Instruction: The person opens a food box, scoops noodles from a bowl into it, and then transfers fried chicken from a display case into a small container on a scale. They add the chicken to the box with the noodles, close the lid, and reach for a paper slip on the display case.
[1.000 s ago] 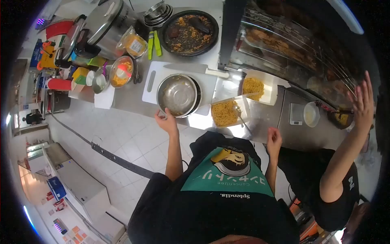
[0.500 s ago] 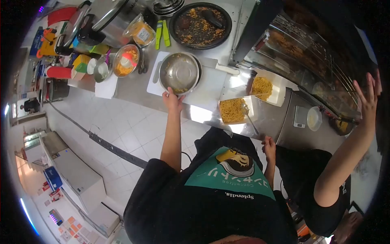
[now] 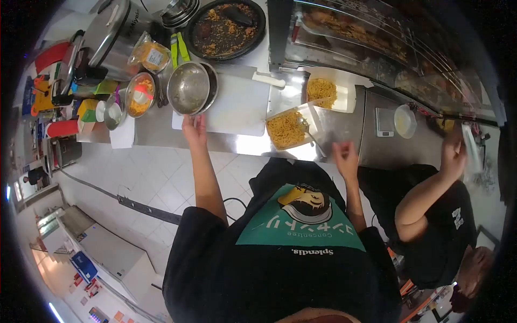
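My left hand (image 3: 194, 132) grips the near rim of a metal bowl (image 3: 188, 89), which is tilted and has food bits stuck inside. A second metal bowl (image 3: 212, 89) shows partly behind it. Both are over the left part of a white cutting board (image 3: 237, 102). My right hand (image 3: 346, 157) is held over the counter's front edge, fingers loosely bent and apart, with nothing visible in it. Left of it is a paper box (image 3: 313, 116) of noodles (image 3: 286, 129), with a metal spoon (image 3: 315, 142) resting in it. Another noodle box (image 3: 344, 94) sits behind.
A white-handled knife (image 3: 269, 79) lies across the board's back. Behind are a dark round pan (image 3: 223, 29) and green tongs (image 3: 179, 49). A scale (image 3: 384, 123) and white bowl (image 3: 405, 121) stand right. A co-worker's hand (image 3: 454, 153) holds something clear.
The view has shifted. My left hand has moved left with the metal bowl. My right hand has come forward and its fingers have loosened. The co-worker's raised arm has lowered.
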The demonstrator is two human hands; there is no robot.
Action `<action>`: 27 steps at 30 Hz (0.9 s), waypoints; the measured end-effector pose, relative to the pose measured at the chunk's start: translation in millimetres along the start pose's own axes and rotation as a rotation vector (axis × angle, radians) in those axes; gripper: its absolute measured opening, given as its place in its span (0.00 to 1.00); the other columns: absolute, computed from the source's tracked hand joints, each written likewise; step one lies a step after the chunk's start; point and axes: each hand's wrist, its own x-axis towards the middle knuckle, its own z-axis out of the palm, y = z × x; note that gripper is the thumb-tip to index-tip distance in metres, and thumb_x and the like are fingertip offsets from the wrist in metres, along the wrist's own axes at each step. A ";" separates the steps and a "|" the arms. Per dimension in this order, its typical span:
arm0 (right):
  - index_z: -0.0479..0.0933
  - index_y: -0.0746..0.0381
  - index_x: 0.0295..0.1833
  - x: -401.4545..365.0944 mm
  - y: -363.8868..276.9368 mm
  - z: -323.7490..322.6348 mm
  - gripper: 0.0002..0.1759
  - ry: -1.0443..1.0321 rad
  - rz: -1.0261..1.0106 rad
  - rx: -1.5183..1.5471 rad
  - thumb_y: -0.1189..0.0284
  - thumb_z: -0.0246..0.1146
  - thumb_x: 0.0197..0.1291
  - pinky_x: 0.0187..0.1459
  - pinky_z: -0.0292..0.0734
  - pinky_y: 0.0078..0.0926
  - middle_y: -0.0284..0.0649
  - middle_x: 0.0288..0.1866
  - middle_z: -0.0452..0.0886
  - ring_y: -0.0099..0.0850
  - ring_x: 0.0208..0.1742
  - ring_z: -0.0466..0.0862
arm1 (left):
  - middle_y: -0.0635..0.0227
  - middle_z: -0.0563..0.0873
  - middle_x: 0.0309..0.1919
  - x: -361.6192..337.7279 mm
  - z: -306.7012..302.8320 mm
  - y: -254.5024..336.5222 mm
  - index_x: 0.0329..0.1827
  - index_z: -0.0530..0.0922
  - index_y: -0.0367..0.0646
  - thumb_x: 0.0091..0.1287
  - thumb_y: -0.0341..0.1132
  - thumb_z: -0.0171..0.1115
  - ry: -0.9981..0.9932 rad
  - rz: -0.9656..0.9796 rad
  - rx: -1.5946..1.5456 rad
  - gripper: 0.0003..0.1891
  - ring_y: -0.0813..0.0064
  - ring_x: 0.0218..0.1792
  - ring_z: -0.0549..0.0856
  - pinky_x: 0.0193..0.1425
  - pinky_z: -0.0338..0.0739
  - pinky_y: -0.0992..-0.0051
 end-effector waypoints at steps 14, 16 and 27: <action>0.78 0.66 0.53 9.9 -36.2 -11.7 0.13 -0.119 -0.340 -0.122 0.75 0.54 0.68 0.37 0.76 0.46 0.55 0.31 0.83 0.53 0.34 0.84 | 0.64 0.77 0.43 -53.1 -72.0 -45.7 0.51 0.70 0.47 0.72 0.40 0.57 -0.124 -0.154 0.192 0.11 0.64 0.37 0.82 0.42 0.86 0.60; 0.78 0.68 0.53 7.9 -12.7 -11.3 0.13 -0.089 -0.452 0.041 0.74 0.55 0.67 0.35 0.77 0.41 0.54 0.31 0.84 0.49 0.32 0.85 | 0.65 0.78 0.40 -105.0 -62.6 -50.1 0.52 0.70 0.48 0.72 0.40 0.57 0.009 -0.113 0.262 0.12 0.65 0.37 0.82 0.42 0.85 0.60; 0.81 0.66 0.47 37.9 -244.9 165.8 0.12 -0.517 -0.473 0.277 0.70 0.60 0.65 0.47 0.81 0.33 0.47 0.42 0.86 0.38 0.49 0.86 | 0.62 0.76 0.48 -16.2 -65.8 2.3 0.63 0.65 0.49 0.72 0.47 0.56 0.043 0.038 0.295 0.22 0.66 0.38 0.80 0.36 0.82 0.64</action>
